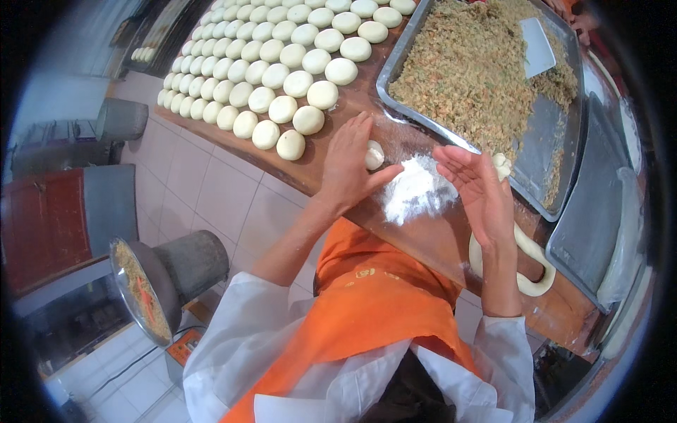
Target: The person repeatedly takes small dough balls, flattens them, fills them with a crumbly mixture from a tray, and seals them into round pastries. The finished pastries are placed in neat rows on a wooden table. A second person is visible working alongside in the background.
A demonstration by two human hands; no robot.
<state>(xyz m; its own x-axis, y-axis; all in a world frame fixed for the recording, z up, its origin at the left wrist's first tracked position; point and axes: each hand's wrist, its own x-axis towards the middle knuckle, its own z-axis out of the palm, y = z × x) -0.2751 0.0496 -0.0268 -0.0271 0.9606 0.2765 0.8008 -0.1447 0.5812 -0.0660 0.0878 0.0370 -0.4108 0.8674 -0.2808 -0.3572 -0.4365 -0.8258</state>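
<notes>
My left hand [346, 158] is stretched out palm-down at the wooden table, thumb spread from the fingers. A small round of dough [375, 155] sits against its inner side, partly hidden by it. White flour [412, 190] is heaped between my two hands. My right hand [478, 195] is held on edge, palm turned toward the flour, with nothing seen in it. Just beyond it shows a small lump of dough [501, 166], partly covered by the hand; whether they touch, I cannot tell. A dough rope [537, 285] lies curved behind my right wrist.
Rows of flattened dough rounds [275, 76] cover the table's [444, 251] far left. A metal tray [545, 153] holds crumbly filling [465, 69] and a white scraper [537, 47]. Another metal tray [592, 211] lies at right. A bowl of filling [140, 291] stands lower left. Another person's hand [582, 24] shows top right.
</notes>
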